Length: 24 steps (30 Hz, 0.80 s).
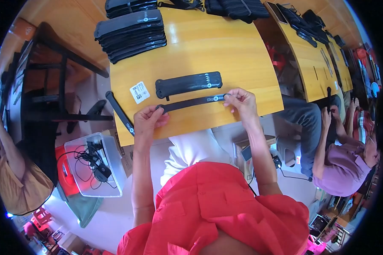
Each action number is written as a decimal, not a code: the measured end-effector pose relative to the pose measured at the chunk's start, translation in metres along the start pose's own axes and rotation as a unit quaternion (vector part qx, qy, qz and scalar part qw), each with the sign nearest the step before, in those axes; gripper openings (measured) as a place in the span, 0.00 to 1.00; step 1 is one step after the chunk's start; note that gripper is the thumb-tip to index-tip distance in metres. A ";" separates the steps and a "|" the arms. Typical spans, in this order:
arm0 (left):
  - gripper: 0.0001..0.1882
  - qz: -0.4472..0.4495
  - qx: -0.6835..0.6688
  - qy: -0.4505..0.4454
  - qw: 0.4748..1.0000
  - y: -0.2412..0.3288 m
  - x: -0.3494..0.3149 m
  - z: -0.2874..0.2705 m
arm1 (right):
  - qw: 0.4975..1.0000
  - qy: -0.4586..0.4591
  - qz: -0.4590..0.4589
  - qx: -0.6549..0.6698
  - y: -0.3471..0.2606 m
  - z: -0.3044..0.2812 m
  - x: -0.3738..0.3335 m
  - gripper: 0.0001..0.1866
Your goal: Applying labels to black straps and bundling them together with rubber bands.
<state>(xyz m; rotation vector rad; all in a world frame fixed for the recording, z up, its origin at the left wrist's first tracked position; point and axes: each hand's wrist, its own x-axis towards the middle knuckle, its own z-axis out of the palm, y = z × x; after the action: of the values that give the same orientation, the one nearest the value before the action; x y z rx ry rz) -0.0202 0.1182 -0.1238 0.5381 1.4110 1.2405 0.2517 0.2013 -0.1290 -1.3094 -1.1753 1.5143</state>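
The left hand (148, 120) pinched one end of a black strap (187, 104) and the right hand (242, 102) pinched the other; it ran between the hands, narrow, flat and nearly straight (white print showed toward its right end), over the near part of the yellow bench (242, 51); just beyond lay a small dark pile (187, 85) of similar pieces, a white label (139, 92) to its left; a taller stack (132, 34) stood at the far left.
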 end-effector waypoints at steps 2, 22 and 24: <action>0.07 0.001 -0.003 0.013 1.000 0.000 0.006 0.000 | 1.000 -0.002 0.004 0.010 0.004 0.000 0.008 0.05; 0.06 0.136 0.092 0.159 0.974 -0.019 0.034 0.013 | 0.997 0.064 -0.039 -0.023 0.026 0.010 0.039 0.03; 0.06 0.132 0.089 0.163 0.974 -0.021 0.036 0.013 | 0.997 0.060 -0.045 -0.010 0.027 0.010 0.040 0.03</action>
<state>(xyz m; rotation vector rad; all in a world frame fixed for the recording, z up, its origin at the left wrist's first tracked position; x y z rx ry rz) -0.0112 0.1467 -0.1554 0.6860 1.7826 1.4719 0.2362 0.2312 -0.1648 -1.3237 -1.1605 1.3431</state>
